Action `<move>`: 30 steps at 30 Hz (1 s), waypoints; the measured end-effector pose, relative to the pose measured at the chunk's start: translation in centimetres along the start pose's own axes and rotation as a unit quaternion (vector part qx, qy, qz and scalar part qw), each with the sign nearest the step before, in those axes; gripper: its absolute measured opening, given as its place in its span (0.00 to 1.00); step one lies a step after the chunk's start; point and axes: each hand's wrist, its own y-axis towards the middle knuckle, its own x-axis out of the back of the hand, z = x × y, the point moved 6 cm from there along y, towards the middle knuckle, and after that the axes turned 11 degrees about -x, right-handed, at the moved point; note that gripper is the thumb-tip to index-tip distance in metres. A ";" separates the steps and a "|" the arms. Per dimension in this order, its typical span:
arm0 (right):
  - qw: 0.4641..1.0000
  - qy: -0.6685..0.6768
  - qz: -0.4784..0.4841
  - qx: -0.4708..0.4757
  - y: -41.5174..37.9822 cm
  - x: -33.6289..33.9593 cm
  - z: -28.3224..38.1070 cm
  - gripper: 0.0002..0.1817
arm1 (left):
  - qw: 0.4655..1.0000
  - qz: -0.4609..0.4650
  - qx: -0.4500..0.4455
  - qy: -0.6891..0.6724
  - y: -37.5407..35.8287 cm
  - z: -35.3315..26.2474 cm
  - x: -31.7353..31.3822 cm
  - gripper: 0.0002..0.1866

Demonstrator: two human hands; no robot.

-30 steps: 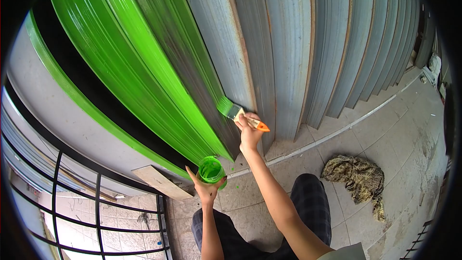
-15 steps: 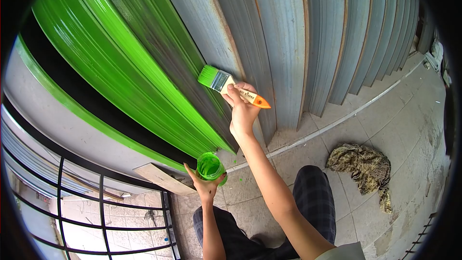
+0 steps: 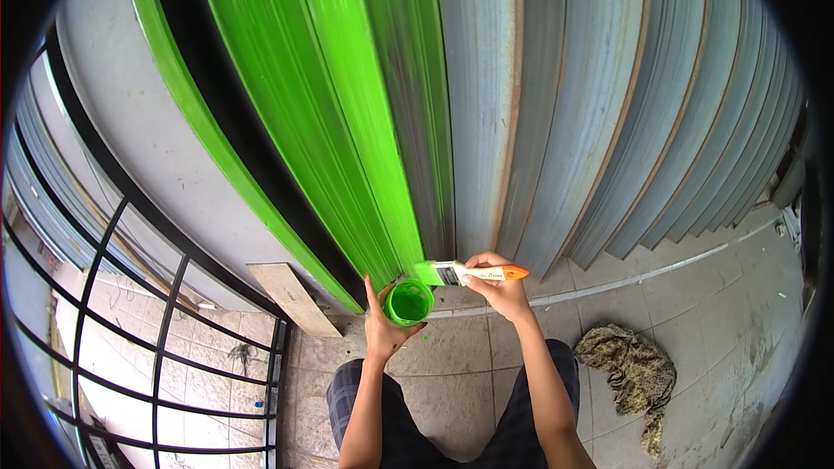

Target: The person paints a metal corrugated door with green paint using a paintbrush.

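Note:
In my left hand (image 3: pixel 384 335) I hold a small round tub (image 3: pixel 392 307) of green paint, fingers wrapped around its side and its mouth facing up. My right hand (image 3: pixel 504 293) grips a flat paintbrush (image 3: pixel 473 273) by its pale wooden handle with an orange end. Green-coated bristles (image 3: pixel 426 273) point left, right at the tub's upper rim. Ahead stands a folded metal panel: its left folds (image 3: pixel 334 113) are glossy green. One fold (image 3: pixel 427 139) has partial green streaks, and bare grey folds (image 3: pixel 591 113) with rusty edges follow to the right.
A crumpled, stained patterned cloth (image 3: pixel 627 373) lies on the tiled floor (image 3: pixel 443 356) to my right. At left are a black metal grille (image 3: pixel 156 343) and a short wooden board (image 3: pixel 295 300). A pale strip (image 3: pixel 599 288) runs along the floor near the panel's foot.
My right hand has brought the brush down from the partly painted fold to the tub. The view has turned left, so the panel appears shifted right; the left hand still holds the tub.

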 end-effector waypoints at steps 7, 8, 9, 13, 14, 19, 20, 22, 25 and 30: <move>0.928 -0.316 0.190 0.049 -0.3 -6.7 4.2 0.08 | 0.996 0.042 -0.077 0.020 0.0 -0.9 -1.5 0.70; 0.924 -0.327 0.193 0.048 -0.3 -6.8 4.3 0.08 | 0.995 0.042 -0.083 0.022 0.0 -0.8 -1.6 0.70; 0.920 -0.338 0.194 0.049 -0.4 -6.9 4.5 0.08 | 0.995 0.041 -0.090 0.025 0.0 -0.8 -1.7 0.69; 0.930 -0.318 0.170 0.066 -0.8 -6.0 4.7 0.07 | 0.996 0.047 -0.070 0.009 -0.1 -0.4 -1.6 0.69; 0.937 -0.304 0.164 0.054 -1.0 -5.6 4.7 0.07 | 0.997 0.042 -0.068 0.003 -0.1 -0.3 -1.4 0.69; 0.962 -0.244 0.124 -0.002 -1.4 -3.7 5.4 0.06 | 0.998 0.034 -0.048 -0.022 -0.1 -0.2 -1.1 0.69; 0.954 -0.274 0.122 0.002 -1.1 -3.2 4.6 0.06 | 0.998 0.033 -0.049 -0.023 -0.1 -0.2 -1.1 0.69; 0.944 -0.294 0.149 -0.001 -0.4 -3.5 3.4 0.07 | 0.998 0.039 -0.053 -0.011 -0.2 -0.2 -1.3 0.69; 0.912 -0.358 0.201 0.011 0.1 -5.5 2.6 0.07 | 0.996 0.061 -0.068 0.020 -0.2 -0.4 -1.7 0.68; 0.857 -0.450 0.250 -0.010 0.4 -8.0 0.6 0.07 | 0.989 0.082 -0.105 0.058 -0.4 -1.0 -2.1 0.65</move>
